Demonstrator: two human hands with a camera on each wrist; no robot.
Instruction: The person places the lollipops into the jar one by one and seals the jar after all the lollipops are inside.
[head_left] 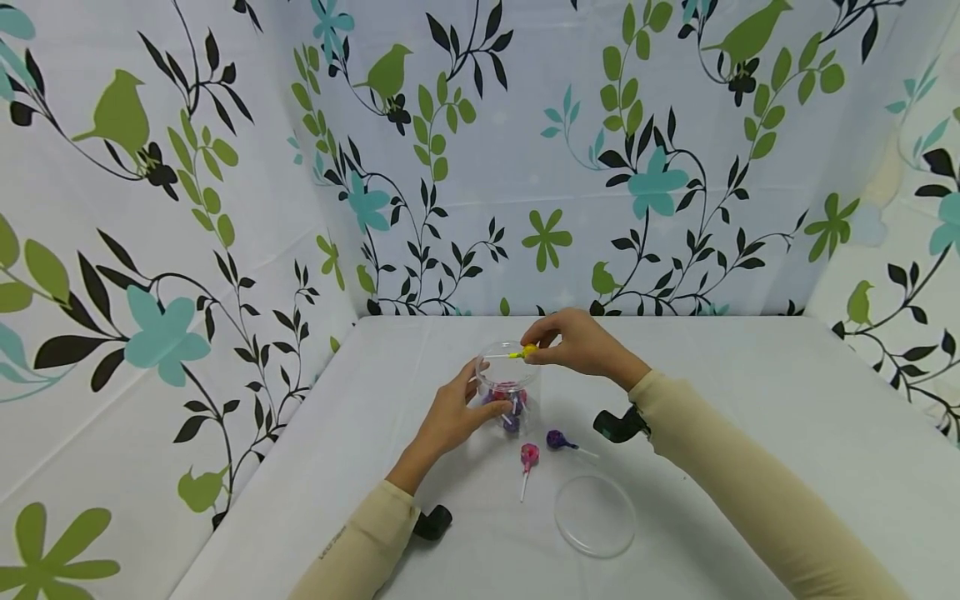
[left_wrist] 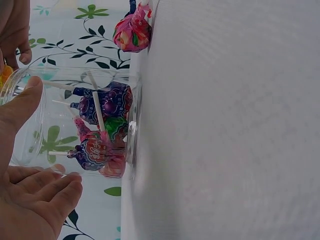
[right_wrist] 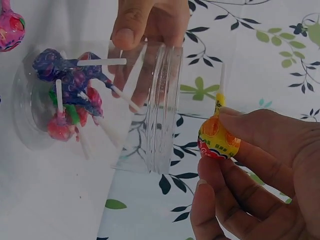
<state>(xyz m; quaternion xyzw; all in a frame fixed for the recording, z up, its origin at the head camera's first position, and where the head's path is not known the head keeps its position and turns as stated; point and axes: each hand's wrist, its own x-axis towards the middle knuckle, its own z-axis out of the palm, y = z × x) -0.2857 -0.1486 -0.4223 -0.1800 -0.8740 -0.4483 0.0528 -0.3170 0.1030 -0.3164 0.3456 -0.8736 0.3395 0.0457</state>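
A clear plastic jar (head_left: 517,372) without its lid stands upright on the white table. My left hand (head_left: 457,414) holds it round the left side, thumb and fingers spread on opposite walls in the left wrist view. Several wrapped lollipops (left_wrist: 102,107), purple, pink and green, lie heaped at its bottom with white sticks pointing various ways. Over the right edge of the jar's mouth, my right hand (head_left: 576,343) pinches a yellow lollipop (right_wrist: 218,139) by its wrapped head. Its stick points left across the opening in the head view.
In front of the jar lie a pink lollipop (head_left: 529,455) and a purple lollipop (head_left: 557,440). Nearer to me, a clear round lid (head_left: 595,517) rests flat on the white table (head_left: 735,400). Patterned cloth (head_left: 480,167) hangs behind and on both sides.
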